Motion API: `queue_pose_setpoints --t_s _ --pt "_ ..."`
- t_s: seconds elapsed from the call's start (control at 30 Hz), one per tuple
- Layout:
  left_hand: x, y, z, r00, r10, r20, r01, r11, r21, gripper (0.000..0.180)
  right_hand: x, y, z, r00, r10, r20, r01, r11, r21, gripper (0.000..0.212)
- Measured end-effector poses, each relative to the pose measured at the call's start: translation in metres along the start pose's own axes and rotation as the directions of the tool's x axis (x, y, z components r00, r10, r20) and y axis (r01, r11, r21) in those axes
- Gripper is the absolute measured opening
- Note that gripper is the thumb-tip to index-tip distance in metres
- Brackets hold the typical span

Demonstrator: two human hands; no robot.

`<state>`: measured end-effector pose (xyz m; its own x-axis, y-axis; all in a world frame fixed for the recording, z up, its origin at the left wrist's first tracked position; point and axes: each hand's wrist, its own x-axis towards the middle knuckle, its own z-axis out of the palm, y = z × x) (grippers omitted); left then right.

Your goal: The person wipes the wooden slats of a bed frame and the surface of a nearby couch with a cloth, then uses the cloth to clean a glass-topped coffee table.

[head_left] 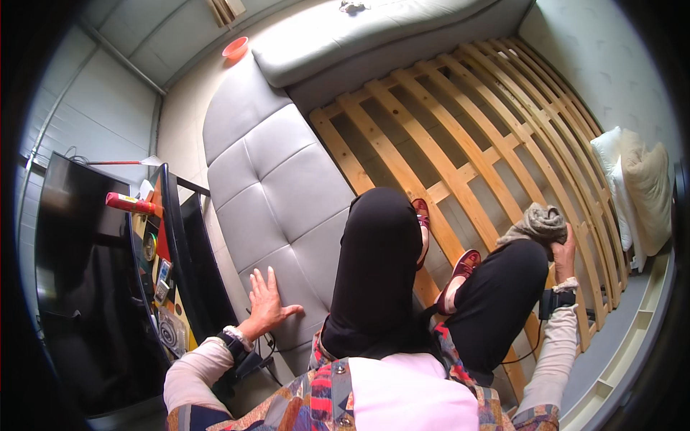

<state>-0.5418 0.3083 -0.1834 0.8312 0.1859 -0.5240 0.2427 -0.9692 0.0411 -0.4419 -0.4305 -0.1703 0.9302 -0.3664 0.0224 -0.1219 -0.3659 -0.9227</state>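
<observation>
My left hand (pixel 268 300) lies flat with fingers spread on the grey padded end panel of the bed (pixel 277 187). Over by my right knee, my right hand (pixel 563 253) grips a crumpled grey-brown cloth (pixel 537 223) above the wooden slats (pixel 460 136) of the bare bed frame. I crouch on the frame in black trousers, and red slippers (pixel 463 267) show between my legs. Both wrists carry black bands.
A grey mattress (pixel 374 36) leans at the far end of the frame. White and beige pillows (pixel 640 187) lie along the right wall. At the left stands a dark television (pixel 79 287), beside a shelf with a red tube (pixel 129 204) and small items. An orange bowl (pixel 236 48) sits on the floor.
</observation>
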Motion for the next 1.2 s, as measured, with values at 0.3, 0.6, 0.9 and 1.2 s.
queue_pose_setpoints --t_s 0.3,0.6,0.9,1.2 --pt "0.005 0.019 -0.018 0.998 -0.009 0.059 0.012 0.999 -0.038 0.147 0.064 -0.020 0.040 0.985 0.077 0.155 -0.091 0.993 0.082 0.048" --pt "0.008 0.027 0.005 0.992 -0.045 0.115 0.041 0.998 0.038 0.165 0.112 0.012 0.081 0.940 0.138 0.313 -0.120 0.990 -0.075 0.047" --pt "0.010 0.034 0.012 0.996 -0.041 0.079 0.033 0.994 0.102 0.163 0.127 -0.038 0.122 0.905 0.095 0.415 -0.087 0.995 -0.040 0.044" --pt "0.000 0.034 -0.005 0.999 -0.019 0.043 0.017 0.999 0.032 0.162 0.122 -0.074 0.107 0.922 -0.062 0.382 0.078 0.997 -0.028 0.045"
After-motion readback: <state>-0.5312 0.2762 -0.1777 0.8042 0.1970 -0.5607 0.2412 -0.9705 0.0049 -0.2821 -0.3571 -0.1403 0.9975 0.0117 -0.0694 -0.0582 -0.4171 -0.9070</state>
